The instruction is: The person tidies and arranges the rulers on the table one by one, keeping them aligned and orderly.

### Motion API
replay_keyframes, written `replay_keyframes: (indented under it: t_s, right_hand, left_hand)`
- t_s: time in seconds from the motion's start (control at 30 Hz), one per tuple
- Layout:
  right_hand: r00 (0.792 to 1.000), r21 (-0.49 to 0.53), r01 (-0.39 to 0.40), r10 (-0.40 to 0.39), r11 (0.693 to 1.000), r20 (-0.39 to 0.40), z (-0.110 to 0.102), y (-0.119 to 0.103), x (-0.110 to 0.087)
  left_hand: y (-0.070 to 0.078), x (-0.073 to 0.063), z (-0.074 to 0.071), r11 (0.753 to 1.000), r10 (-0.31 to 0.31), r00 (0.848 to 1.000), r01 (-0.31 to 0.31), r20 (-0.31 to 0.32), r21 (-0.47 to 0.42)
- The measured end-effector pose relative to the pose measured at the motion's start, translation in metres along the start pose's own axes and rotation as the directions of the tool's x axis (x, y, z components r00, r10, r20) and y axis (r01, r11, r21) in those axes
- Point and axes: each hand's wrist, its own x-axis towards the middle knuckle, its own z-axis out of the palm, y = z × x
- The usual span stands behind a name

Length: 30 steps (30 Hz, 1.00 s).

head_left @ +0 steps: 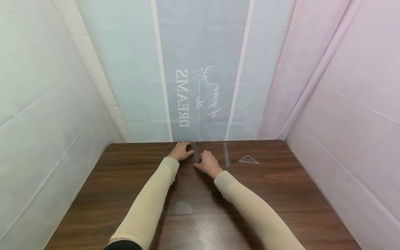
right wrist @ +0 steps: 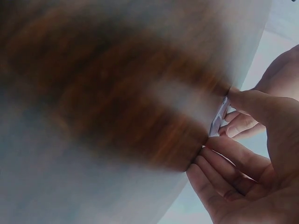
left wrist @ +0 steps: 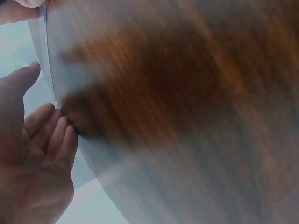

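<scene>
Between my two hands a clear plastic ruler [head_left: 195,152] lies on the brown table, pointing away from me. My left hand [head_left: 180,151] is at its left side near the far end; in the left wrist view its fairly straight fingertips touch the ruler's end, with the thumb spread apart. My right hand [head_left: 208,163] holds the ruler's near part between thumb and index finger, seen in the right wrist view around the ruler [right wrist: 218,117]. A second clear ruler [head_left: 226,155] and a clear set square [head_left: 248,159] lie to the right. Closer to me is a clear protractor [head_left: 182,208].
The wood-grain table [head_left: 281,194] ends at a far edge just beyond the hands. A printed cloth backdrop [head_left: 203,41] hangs behind it, and pale cloth walls rise on both sides. Part of another clear item by the protractor is covered by the left sleeve [head_left: 147,201].
</scene>
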Motion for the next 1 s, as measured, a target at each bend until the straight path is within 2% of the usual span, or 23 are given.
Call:
replay_keyframes:
  t_s: [0.2,0.43,0.73,1.0]
  right_hand:
    - [1.0,-0.002,0.01,-0.01,1.0,0.002,-0.0004,-0.0002,-0.0009]
    - [1.0,-0.008,0.017,-0.017,1.0,-0.015,0.004,0.0013,-0.002]
    - [0.998,-0.016,0.05,-0.051,0.999,-0.027,0.0063,0.002,-0.0034]
    - [0.999,-0.027,0.037,-0.038,0.999,-0.031,0.0055,0.0037,-0.0039]
  left_hand:
    - [0.0011,-0.0012,-0.0005,1.0,-0.006,1.0,0.006,-0.026,-0.005]
    - [0.0018,0.0006,0.0014,0.999,-0.039,0.999,0.039,-0.026,-0.029]
    - [0.0009,0.0019,0.006,0.997,-0.046,0.997,0.05,-0.06,0.063]
    - [0.0036,0.0025,0.0058,0.997,-0.044,0.996,0.049,-0.073,0.06]
